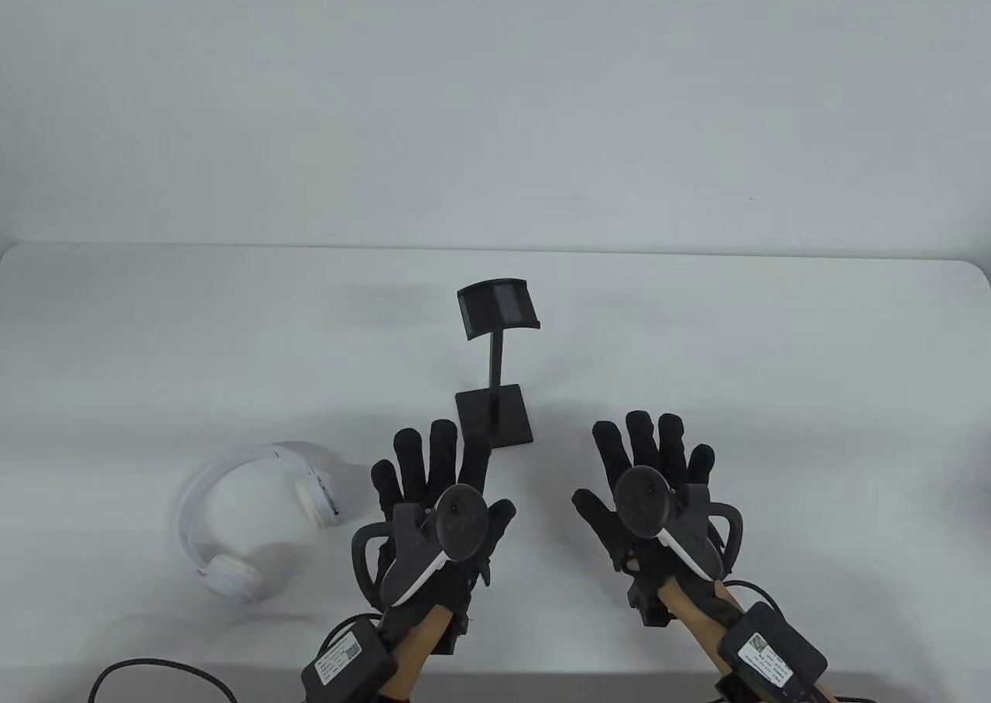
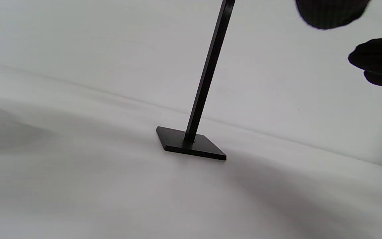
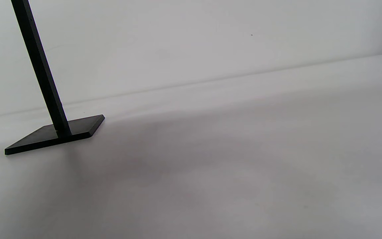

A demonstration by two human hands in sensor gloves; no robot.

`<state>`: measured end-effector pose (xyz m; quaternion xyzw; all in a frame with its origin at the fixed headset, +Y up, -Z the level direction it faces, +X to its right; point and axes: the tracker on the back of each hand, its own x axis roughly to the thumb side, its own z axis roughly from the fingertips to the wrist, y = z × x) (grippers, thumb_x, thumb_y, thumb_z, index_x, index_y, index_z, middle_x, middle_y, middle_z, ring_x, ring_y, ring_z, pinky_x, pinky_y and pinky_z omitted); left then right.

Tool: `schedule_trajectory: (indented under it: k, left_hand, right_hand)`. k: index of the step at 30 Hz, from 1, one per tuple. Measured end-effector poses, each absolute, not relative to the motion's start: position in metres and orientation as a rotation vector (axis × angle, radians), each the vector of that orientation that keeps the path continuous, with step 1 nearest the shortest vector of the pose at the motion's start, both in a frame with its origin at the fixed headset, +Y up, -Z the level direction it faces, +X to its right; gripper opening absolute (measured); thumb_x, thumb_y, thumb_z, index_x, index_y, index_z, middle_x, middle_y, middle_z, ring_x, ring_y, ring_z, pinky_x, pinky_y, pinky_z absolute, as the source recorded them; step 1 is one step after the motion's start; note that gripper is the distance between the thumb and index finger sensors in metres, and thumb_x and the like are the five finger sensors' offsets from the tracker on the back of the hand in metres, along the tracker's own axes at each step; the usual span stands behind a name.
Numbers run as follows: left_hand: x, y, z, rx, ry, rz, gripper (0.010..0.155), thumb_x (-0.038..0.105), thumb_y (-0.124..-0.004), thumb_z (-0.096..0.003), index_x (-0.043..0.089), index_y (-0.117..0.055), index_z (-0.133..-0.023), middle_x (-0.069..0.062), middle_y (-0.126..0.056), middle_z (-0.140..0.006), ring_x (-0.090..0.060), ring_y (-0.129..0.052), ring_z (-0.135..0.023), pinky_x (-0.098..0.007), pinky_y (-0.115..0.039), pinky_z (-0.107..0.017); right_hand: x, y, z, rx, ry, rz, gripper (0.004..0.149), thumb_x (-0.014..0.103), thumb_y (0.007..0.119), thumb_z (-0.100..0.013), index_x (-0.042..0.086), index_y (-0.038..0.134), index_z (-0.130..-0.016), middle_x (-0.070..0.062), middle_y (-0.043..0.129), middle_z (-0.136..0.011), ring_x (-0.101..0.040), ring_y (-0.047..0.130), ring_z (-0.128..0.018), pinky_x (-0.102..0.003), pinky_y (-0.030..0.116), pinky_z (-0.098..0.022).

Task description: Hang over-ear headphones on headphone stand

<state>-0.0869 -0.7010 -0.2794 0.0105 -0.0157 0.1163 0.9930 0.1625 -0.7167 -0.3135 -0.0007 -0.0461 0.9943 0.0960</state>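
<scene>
Both hands hover over the tabletop (image 1: 697, 331) palm-down with fingers spread, holding nothing: left hand (image 1: 437, 502) sits just right of the white over-ear headphones (image 1: 248, 517), its fingertips (image 1: 478, 447) close to the stand base, and right hand (image 1: 650, 494) is further right, clear of everything. Headphones lie flat on the tabletop at far left, untouched, well short of the black headphone stand (image 1: 497, 370), which stands upright between and just beyond the hands with its curved top rest bare. Left wrist view shows the stand's post and square base (image 2: 191, 142) with dark fingertips (image 2: 376, 56) at the top right corner; right wrist view shows only the same base (image 3: 55, 134) at left.
</scene>
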Motion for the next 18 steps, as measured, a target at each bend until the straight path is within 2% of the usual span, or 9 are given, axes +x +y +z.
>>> schedule_trajectory:
  k: [18]
  left_hand:
    - [-0.0868,-0.7014,-0.2796,0.028,-0.029,0.245,0.079,0.07,-0.058,-0.0424,0.049,-0.02,-0.109,0.01,-0.004,-0.117,-0.032,0.003,-0.106,-0.061,-0.007,-0.07]
  right_hand:
    - [0.1671,-0.7136,-0.3138,-0.014,-0.177,2.917,0.082,0.077,0.055,-0.035,0.058,0.006,-0.098,0.014,0.002,-0.114,-0.024,0.0,-0.11,-0.063,0.012,-0.076]
